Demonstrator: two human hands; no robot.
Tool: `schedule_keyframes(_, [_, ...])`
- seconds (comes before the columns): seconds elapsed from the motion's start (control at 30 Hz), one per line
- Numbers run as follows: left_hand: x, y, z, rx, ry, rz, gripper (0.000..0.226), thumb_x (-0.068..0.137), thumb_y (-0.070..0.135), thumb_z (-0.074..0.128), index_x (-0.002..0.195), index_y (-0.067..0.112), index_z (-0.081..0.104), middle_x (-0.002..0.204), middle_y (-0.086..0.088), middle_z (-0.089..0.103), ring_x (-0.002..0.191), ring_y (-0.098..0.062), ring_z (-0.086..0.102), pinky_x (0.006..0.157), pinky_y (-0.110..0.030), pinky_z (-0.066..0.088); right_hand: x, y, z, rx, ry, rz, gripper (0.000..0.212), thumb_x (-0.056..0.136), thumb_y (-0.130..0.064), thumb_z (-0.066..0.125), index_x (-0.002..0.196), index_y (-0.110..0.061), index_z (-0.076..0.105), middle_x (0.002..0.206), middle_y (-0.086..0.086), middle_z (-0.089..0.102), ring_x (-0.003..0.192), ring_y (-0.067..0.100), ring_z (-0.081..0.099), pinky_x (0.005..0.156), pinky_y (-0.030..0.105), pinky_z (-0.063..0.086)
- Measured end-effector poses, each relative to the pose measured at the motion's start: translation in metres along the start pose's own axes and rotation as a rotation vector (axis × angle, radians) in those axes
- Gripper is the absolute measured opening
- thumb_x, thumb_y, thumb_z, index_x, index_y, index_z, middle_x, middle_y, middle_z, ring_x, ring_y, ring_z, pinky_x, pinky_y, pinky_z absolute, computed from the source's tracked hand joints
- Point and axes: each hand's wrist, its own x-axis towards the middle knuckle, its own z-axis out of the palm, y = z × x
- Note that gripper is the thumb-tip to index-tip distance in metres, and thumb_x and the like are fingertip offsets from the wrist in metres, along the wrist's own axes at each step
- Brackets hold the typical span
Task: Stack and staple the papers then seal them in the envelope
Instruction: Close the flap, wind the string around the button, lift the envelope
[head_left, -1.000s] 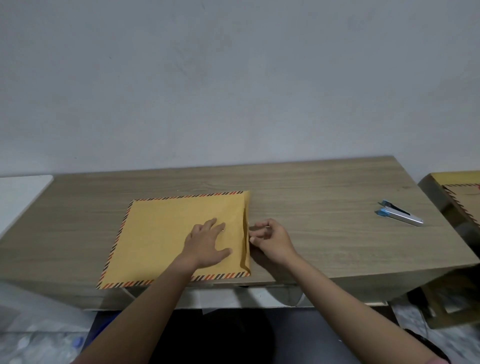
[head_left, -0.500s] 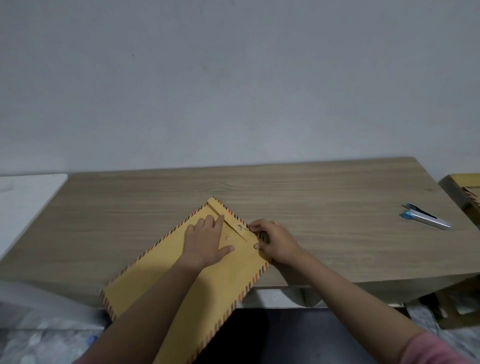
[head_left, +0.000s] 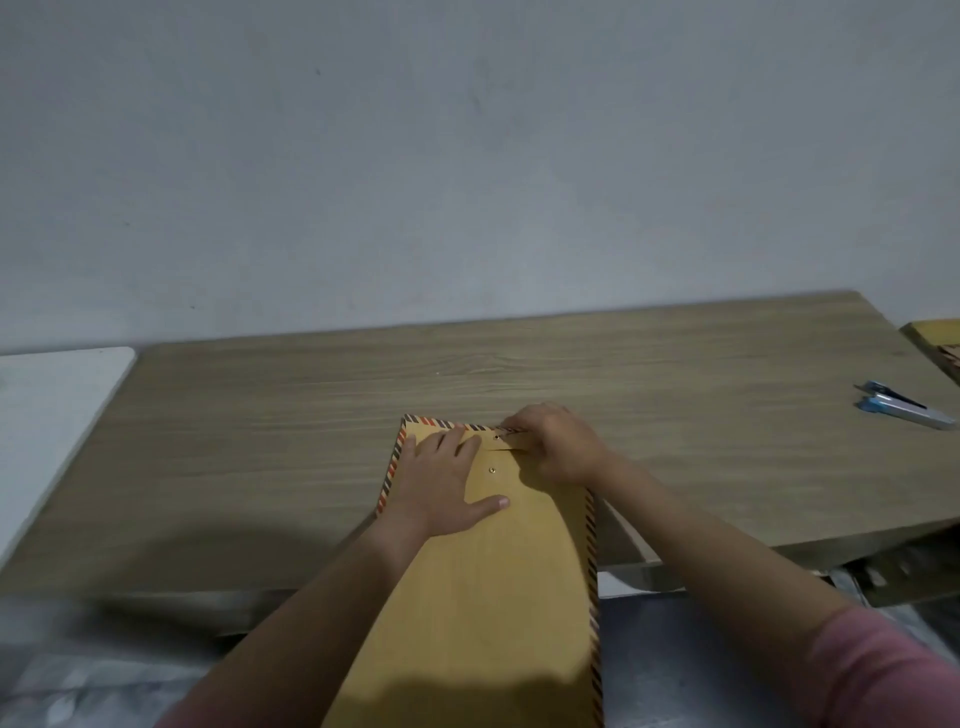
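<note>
Envelope (head_left: 498, 582) seemingly beneath both hands (head_left: 498, 467)

Wooden table (head_left: 311, 415), grey wall (head_left: 467, 156)

Envelope (head_left: 488, 561) overhangs table (head_left: 260, 441) front edge, mid-right; both hands (head_left: 441, 486) (head_left: 561, 447) on its far end. Stapler (head_left: 904, 410) near right edge; possibly another envelope (head_left: 935, 343) beyond.

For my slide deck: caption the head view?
Left hand flattens the envelope while right hand works its flap.
</note>
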Motion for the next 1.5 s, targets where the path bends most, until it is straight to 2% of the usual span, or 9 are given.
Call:
schedule_keyframes(0.13, [0.001,-0.01,0.005,-0.039,0.041,0.019,0.098,0.063,0.088,0.023,0.143,0.03,0.028,0.145,-0.003,0.033,0.126,-0.027,0.036,0.102,-0.047,0.031,0.01,-0.011,0.005,0.042,0.009,0.047,0.035,0.077,-0.008,0.058,0.112,-0.012,0.062,0.108,0.01,0.067,0.1,0.027,0.06,0.082,0.039,0.05])
schedule_keyframes(0.3, [-0.003,-0.03,0.005,-0.06,0.061,0.012,0.103,0.058,0.09,0.02,0.143,0.033,0.027,0.136,0.0,0.037,0.119,-0.024,0.037,0.096,-0.043,0.034,0.022,-0.018,0.012,-0.092,-0.019,0.057,0.018,0.083,-0.009,0.053,0.097,-0.007,0.063,0.092,0.013,0.06,0.089,0.033,0.056,0.069,0.039,0.046])
schedule_keyframes(0.47, [-0.005,-0.039,0.009,-0.045,0.053,-0.06,0.101,0.061,0.091,0.024,0.144,0.033,0.023,0.134,-0.001,0.035,0.118,-0.025,0.036,0.093,-0.045,0.034,0.038,-0.03,0.019,-0.176,-0.05,0.063,0.022,0.088,-0.011,0.048,0.107,-0.008,0.059,0.104,0.015,0.058,0.101,0.033,0.052,0.082,0.039,0.043])
schedule_keyframes(0.6, [-0.007,-0.038,0.011,-0.031,0.045,-0.07,0.098,0.063,0.09,0.018,0.146,0.037,0.014,0.138,-0.003,0.033,0.12,-0.027,0.035,0.094,-0.047,0.034,0.044,-0.033,0.024,-0.277,-0.091,0.102,0.023,0.093,-0.012,0.041,0.112,-0.005,0.052,0.116,0.017,0.051,0.111,0.033,0.045,0.092,0.042,0.037])
schedule_keyframes(0.83, [0.002,-0.043,0.005,-0.074,-0.036,-0.095,0.09,0.069,0.088,0.024,0.145,0.044,0.007,0.142,-0.004,0.025,0.126,-0.028,0.028,0.097,-0.051,0.03,0.051,-0.024,0.019,0.005,0.019,0.157,0.015,0.083,-0.005,0.057,0.096,-0.001,0.062,0.1,0.019,0.058,0.098,0.034,0.054,0.084,0.036,0.04])
schedule_keyframes(0.97, [0.003,-0.044,0.01,-0.097,0.004,-0.102,0.09,0.066,0.089,0.022,0.144,0.046,0.009,0.141,-0.002,0.027,0.125,-0.026,0.028,0.099,-0.049,0.029,0.052,-0.022,0.016,0.013,-0.001,0.166,0.009,0.081,-0.004,0.058,0.087,0.0,0.064,0.096,0.018,0.059,0.092,0.034,0.057,0.077,0.034,0.041])
schedule_keyframes(1.2, [0.0,-0.042,0.018,-0.169,0.1,-0.15,0.093,0.058,0.092,0.022,0.141,0.051,0.019,0.138,0.002,0.033,0.121,-0.026,0.033,0.098,-0.044,0.028,0.057,-0.029,0.019,-0.243,-0.136,0.18,0.028,0.093,-0.015,0.04,0.117,-0.001,0.047,0.118,0.021,0.05,0.113,0.036,0.048,0.091,0.04,0.039])
schedule_keyframes(1.4, [0.003,-0.043,0.015,-0.186,0.096,-0.157,0.09,0.061,0.091,0.029,0.141,0.051,0.018,0.137,0.003,0.032,0.119,-0.024,0.033,0.097,-0.043,0.028,0.044,-0.03,0.02,-0.171,-0.114,0.112,0.016,0.087,-0.012,0.045,0.099,-0.005,0.052,0.104,0.019,0.057,0.099,0.036,0.053,0.082,0.039,0.04])
schedule_keyframes(1.5, [0.003,-0.043,0.016,-0.177,0.083,-0.166,0.089,0.061,0.091,0.027,0.141,0.052,0.017,0.137,0.004,0.03,0.119,-0.024,0.032,0.097,-0.043,0.027,0.039,-0.033,0.019,-0.094,-0.09,0.091,0.02,0.086,-0.009,0.046,0.1,-0.003,0.057,0.102,0.02,0.058,0.097,0.036,0.054,0.082,0.039,0.042])
